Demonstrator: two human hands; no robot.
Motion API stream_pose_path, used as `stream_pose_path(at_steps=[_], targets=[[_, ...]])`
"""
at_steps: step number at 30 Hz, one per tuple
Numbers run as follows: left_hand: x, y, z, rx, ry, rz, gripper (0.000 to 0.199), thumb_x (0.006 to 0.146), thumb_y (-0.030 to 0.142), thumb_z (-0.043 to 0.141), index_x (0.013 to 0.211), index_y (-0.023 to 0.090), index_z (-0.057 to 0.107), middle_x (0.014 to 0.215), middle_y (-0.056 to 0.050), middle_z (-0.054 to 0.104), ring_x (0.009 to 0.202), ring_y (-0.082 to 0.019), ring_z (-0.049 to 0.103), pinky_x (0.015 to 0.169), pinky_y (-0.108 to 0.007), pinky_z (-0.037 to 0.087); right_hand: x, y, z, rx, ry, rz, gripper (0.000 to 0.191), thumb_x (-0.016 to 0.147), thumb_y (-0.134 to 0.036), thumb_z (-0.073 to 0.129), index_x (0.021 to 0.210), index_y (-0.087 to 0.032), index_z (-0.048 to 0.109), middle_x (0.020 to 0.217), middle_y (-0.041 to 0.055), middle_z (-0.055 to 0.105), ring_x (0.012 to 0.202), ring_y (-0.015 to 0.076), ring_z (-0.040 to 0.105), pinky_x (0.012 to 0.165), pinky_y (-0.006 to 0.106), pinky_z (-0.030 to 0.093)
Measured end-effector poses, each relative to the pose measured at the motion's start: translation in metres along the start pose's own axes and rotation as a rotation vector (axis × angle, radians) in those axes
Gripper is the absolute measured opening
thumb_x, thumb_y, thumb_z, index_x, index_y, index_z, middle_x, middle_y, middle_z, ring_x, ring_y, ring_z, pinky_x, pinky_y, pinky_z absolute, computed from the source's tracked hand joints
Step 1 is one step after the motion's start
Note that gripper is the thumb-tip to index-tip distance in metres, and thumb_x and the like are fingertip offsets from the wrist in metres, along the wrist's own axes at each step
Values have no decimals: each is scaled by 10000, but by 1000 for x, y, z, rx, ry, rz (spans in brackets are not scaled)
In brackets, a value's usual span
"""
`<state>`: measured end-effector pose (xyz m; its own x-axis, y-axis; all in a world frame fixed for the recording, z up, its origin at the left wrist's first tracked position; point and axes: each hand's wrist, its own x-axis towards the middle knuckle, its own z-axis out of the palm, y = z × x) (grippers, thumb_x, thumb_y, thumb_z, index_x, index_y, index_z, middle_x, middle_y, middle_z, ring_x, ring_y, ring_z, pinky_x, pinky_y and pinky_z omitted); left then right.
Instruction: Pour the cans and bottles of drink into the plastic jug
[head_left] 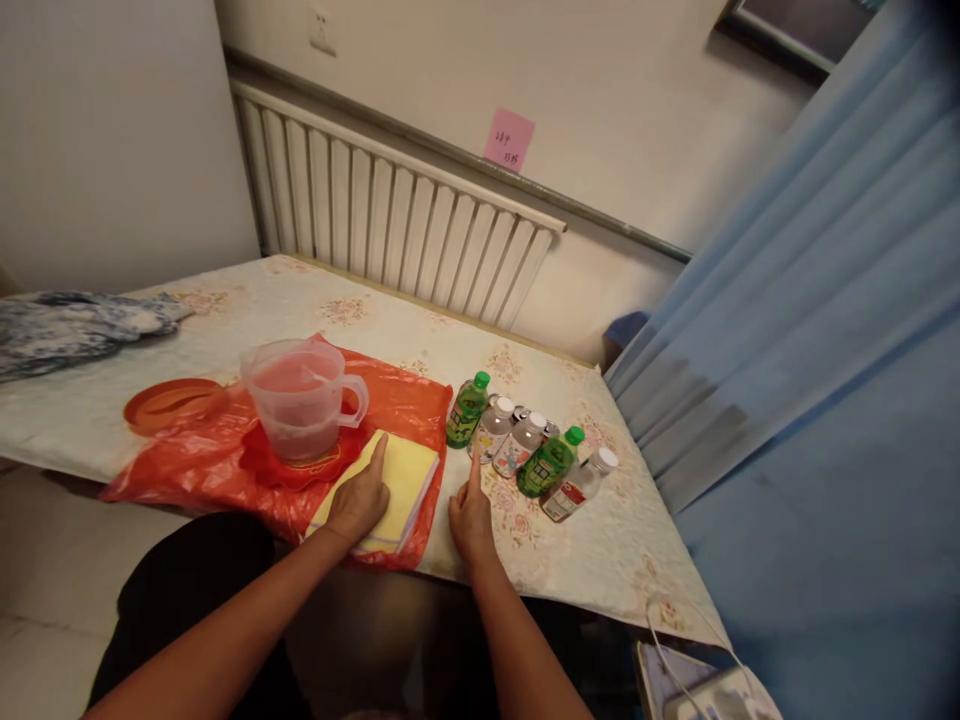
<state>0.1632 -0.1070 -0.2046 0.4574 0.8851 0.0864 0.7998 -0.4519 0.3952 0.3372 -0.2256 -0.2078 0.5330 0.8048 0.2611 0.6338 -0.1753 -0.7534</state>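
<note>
From my view, I have the left hand (361, 500) over a yellow folded cloth (412, 470), its soft-looking, matte layers stacked into a thick rectangle with a pale edge. The index finger is straight and the others fold inward; I can't tell whether the palm holds anything. The cloth lies beneath and around that finger, reaching out to its right, though I can't tell how firmly the fingertip touches it.

My right hand (472, 520) makes the same shape, index finger out and the rest curled in, palm hidden. Its tip points at the foot of a clear bottle with a white cap (493, 430); I can't tell if they touch. A green bottle (466, 412) stands just left of it, slick and bright. To its right I see a second white-capped bottle (520, 445), another green bottle (549, 463) and a red-labelled bottle (579, 486), all smooth and rounded.

Left of the cloth, a frosted, translucent plastic pitcher (294, 405) with a looped handle sits on a red wavy-rimmed dish (259, 465). Dish and cloth both rest on a crinkled, glossy red plastic sheet (401, 385), with a flat orange disc (169, 402) at its left, over the floral tablecloth (517, 525).
</note>
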Motion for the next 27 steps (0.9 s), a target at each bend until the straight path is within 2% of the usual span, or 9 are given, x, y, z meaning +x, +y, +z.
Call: stream_pose_path(at_steps=[5, 7, 21, 27], targets=[[9, -2, 4, 44, -85, -11, 808, 823, 164, 413, 1562, 132, 87, 1038, -148, 726, 859, -266, 710, 711, -324, 477, 11, 14, 17, -87, -73, 12, 911, 698, -47, 456, 1566, -122, 185, 699, 19, 608, 639, 212, 574, 645, 295, 472], [11, -2, 4, 46, -110, -17, 820, 817, 162, 417, 1564, 138, 79, 1043, -151, 727, 879, -272, 712, 730, -331, 480, 13, 17, 21, -93, -90, 26, 912, 703, -47, 465, 1566, -118, 180, 717, 38, 637, 653, 220, 593, 653, 301, 479], [10, -1, 1, 63, -162, -14, 836, 837, 158, 398, 1564, 113, -14, 1023, -180, 734, 897, -307, 718, 750, -365, 482, 16, 23, 25, -189, -94, 51, 918, 692, -48, 472, 1565, -93, 191, 656, 28, 634, 599, 219, 582, 603, 292, 448], [11, -3, 5, 111, -165, -17, 865, 849, 157, 415, 1560, 155, -78, 1104, -157, 722, 936, -282, 715, 756, -344, 479, 18, 19, 23, -278, -160, 103, 930, 709, -18, 489, 1570, -85, 143, 724, 48, 674, 668, 214, 633, 630, 266, 449]])
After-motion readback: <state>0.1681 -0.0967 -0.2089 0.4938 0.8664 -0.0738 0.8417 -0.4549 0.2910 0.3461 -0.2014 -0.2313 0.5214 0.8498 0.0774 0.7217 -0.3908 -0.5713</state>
